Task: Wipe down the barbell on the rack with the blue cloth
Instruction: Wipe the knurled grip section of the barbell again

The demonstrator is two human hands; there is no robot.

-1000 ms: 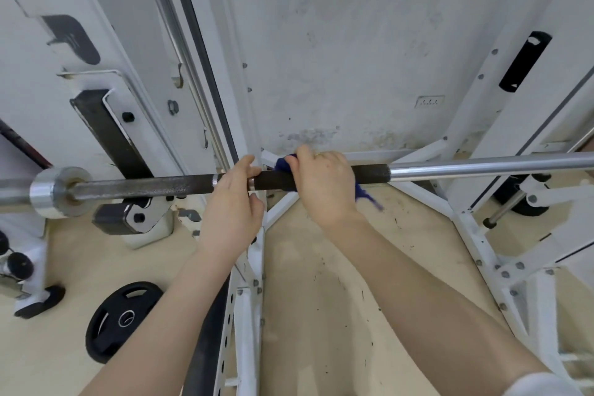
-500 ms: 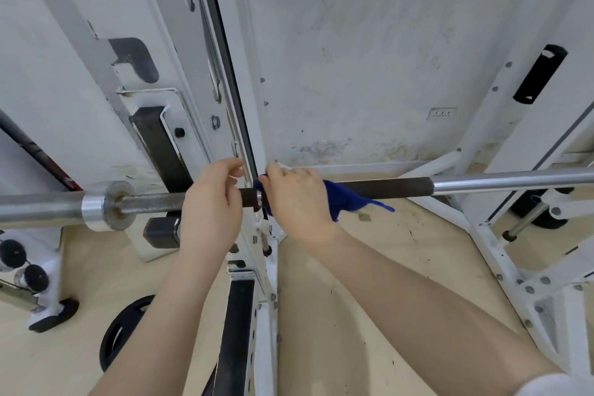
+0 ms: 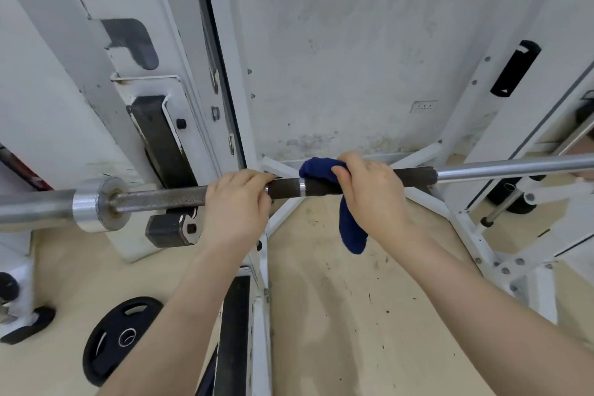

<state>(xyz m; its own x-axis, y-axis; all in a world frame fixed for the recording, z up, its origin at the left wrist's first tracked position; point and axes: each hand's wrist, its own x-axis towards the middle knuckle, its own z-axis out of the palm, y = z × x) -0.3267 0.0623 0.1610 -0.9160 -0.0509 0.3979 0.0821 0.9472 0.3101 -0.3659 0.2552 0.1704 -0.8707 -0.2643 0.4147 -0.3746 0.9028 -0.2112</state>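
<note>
The barbell (image 3: 167,198) runs across the view from left to right, resting on the white rack (image 3: 180,112), its left sleeve collar chrome and its middle shaft dark and knurled. My left hand (image 3: 236,206) grips the dark shaft just right of the rack hook. The blue cloth (image 3: 350,225) is wrapped over the shaft a little further right, one end hanging down below it. My right hand (image 3: 374,194) grips the cloth around the bar.
A black weight plate (image 3: 119,337) lies on the beige floor at lower left. White rack legs and braces (image 3: 463,228) spread at right, and a black-topped rail (image 3: 234,331) runs below my arms. A stained white wall stands behind.
My right hand has slid the cloth to the right along the bar, away from my left hand. The cloth's loose end now hangs down instead of trailing right.
</note>
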